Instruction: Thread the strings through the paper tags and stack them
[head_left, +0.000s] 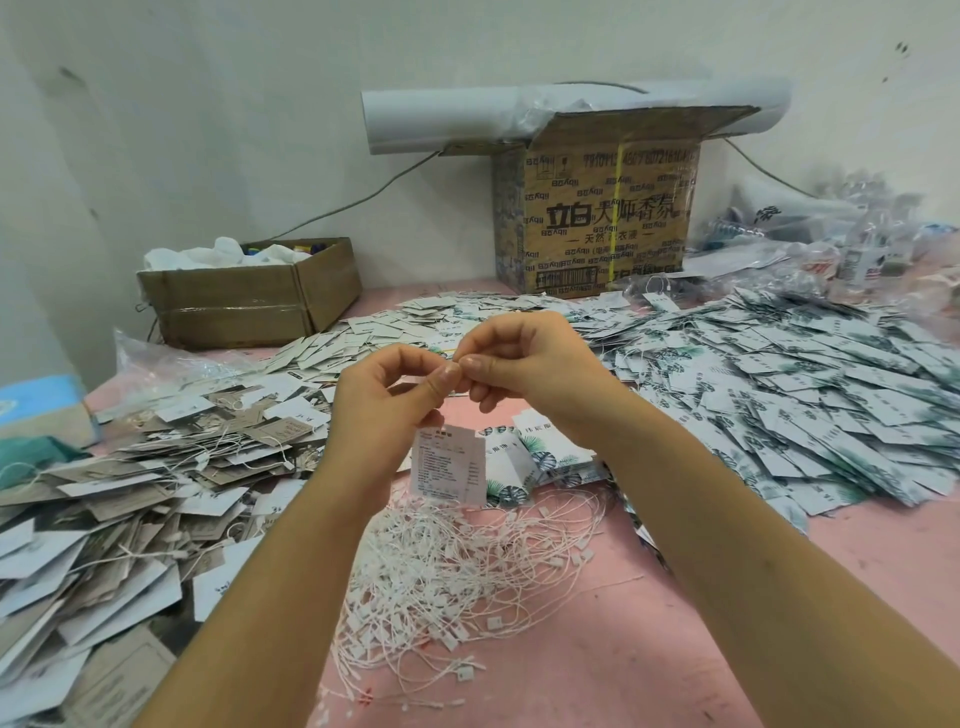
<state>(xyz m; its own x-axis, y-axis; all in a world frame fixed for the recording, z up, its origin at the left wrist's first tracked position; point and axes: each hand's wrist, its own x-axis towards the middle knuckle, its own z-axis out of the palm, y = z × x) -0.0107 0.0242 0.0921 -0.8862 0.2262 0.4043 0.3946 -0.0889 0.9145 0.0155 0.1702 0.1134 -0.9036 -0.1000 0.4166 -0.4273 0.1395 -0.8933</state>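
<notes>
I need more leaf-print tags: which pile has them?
The pile on the right: its tags are white with green leaves. The left pile holds grey-brown and plain white tags.

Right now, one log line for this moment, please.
phase: threading | left hand: pinches string, tag hangs below | right hand: pinches string at same spot | string pile: below hands | stacked: not yet

printed carton (597, 218) at back, white roll (441, 119) atop; low box (244, 306) left
</notes>
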